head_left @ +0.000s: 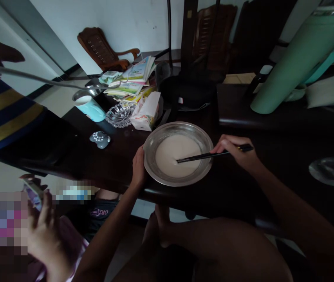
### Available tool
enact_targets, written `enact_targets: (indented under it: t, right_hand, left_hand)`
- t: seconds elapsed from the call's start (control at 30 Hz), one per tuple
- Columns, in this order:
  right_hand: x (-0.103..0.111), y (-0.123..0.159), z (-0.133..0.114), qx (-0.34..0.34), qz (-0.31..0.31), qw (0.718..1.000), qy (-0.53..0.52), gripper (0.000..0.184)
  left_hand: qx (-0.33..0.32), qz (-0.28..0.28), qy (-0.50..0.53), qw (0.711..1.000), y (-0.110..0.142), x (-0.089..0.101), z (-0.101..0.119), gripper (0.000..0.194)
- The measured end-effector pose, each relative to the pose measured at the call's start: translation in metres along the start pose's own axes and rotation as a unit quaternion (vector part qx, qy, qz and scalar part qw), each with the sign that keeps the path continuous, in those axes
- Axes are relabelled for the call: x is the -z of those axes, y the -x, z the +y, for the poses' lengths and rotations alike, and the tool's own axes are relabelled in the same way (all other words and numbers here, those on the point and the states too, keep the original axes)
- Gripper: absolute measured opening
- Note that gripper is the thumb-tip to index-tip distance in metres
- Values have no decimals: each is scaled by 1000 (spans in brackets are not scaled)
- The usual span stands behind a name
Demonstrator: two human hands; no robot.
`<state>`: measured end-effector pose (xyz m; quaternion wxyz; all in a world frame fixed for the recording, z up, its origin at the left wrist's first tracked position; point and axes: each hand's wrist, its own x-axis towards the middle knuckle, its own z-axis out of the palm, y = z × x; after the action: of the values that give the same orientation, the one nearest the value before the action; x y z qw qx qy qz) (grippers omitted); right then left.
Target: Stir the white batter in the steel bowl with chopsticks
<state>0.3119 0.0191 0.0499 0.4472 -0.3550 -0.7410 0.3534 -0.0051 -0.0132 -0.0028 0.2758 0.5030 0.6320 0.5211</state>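
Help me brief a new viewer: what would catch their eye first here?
Probably the metal bowl of pale liquid at the centre, the left hand against its side and the right dipping black chopsticks in. Next, the green flask at upper right, then the blue-and-yellow striped clothing at the left edge.

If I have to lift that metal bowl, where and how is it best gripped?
Probably by the rim of the metal bowl, at its left and right sides, fingers under the lip. It is round, broad and open, with pale liquid inside, so opposite holds should help keep it level.
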Motion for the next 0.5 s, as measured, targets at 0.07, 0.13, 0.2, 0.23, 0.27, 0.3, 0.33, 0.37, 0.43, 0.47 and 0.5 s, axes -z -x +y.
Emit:
enact_targets:
  t: [0.07, 0.13, 0.2, 0.23, 0.27, 0.3, 0.33, 0.37, 0.43, 0.47, 0.5]
  right_hand:
    - [-2, 0, -1, 11, -30, 999, 19, 21]
    - [-2, 0, 0, 13, -11, 999, 37, 15]
    - [0, 0, 1, 0, 38, 999, 25, 25]
    - [1, -1, 2, -7, 57, 998, 9, 33]
    - [1, -1, 2, -15, 63, 998, -8, 39]
    - [0, -1, 1, -20, 56, 998, -19, 42]
    - [-1, -1, 1, -21, 38, 999, -21, 40]
    - [-2, -1, 1, -18, 17, 1000, -11, 36]
    - [-3, -2, 1, -7, -6, 1000, 25, 23]
    - [-2, -2, 1, 0, 2, 999, 40, 20]
    - [0, -2, 2, 2, 20, 999, 46, 21]
  left_hand:
    - [0, 0, 2, 1000, 0, 0, -1, 45]
    - [2, 2, 2, 1000, 0, 0, 0, 45]
    - [8, 6, 6, 1000, 0, -1, 0, 45]
    - [11, 7, 8, 1000, 0, -1, 0, 45]
    - [12, 7, 9, 1000, 0, -1, 1, 44]
    - [12, 5, 8, 1000, 0, -1, 1, 44]
    - [11, 3, 8, 1000, 0, -1, 0, 44]
    - [11, 2, 9, 1000, 0, -1, 0, 44]
    - [11, 5, 12, 1000, 0, -1, 0, 47]
    - [9, 6, 12, 1000, 0, -1, 0, 47]
    - [8, 5, 10, 1000, 0, -1, 0, 47]
